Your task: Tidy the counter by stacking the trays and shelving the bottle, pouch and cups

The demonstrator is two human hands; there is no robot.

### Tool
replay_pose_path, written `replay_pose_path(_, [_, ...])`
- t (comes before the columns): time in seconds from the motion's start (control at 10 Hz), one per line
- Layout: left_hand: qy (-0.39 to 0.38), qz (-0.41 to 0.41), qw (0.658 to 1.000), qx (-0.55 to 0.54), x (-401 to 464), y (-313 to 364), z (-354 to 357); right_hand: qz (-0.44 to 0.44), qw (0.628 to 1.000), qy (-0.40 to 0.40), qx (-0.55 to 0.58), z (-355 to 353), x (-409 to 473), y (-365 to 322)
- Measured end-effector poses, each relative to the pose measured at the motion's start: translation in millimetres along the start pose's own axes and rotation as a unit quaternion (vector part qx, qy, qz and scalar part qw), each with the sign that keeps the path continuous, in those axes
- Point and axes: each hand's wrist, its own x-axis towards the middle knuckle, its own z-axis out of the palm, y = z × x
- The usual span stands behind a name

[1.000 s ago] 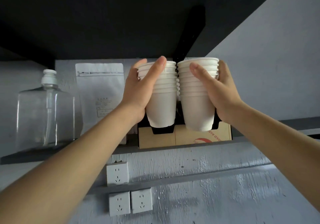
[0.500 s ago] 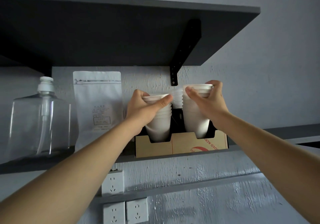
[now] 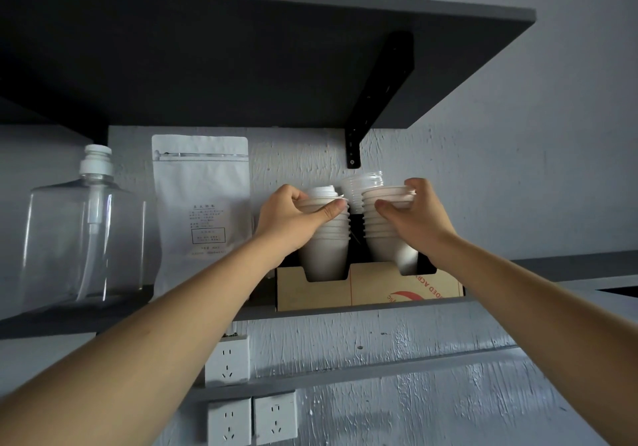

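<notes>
In the cardboard holder (image 3: 373, 285) on the lower shelf (image 3: 518, 299), two stacks of white paper cups stand upright, each sunk into its own cut-out slot: the left stack (image 3: 326, 238) in the left slot, the right stack (image 3: 388, 235) in the right slot, leaning slightly outward. Behind and between them a third stack of clear cups (image 3: 359, 188) rises above both. The left hand (image 3: 293, 218) is curled around the top rims of the left stack, thumb pressed across the front; the right hand (image 3: 414, 214) grips the top rims of the right stack the same way, thumb in front and fingers over the far side. Each stack lies directly under its own hand, long axis near vertical, so the coming move looks like a plain release and pull-back toward the body.

Left of the holder, the white pouch (image 3: 200, 204) stands against the wall, and further left sits the clear bottle (image 3: 83, 235) with its pump cap, both on the shelf already.

Compared with a second ago, the stacks have come down from mid-air above the holder into the slots, and the hands have shifted from the cups' sides up to their rims.
</notes>
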Motion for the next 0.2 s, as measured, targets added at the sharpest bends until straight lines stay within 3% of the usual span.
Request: replay_pose_path(0.2, [0.009,0.045,0.999,-0.011,-6.1,-1.1,-10.9,-0.104,0.99,0.044,-0.079,0.9,-15.5,-14.5])
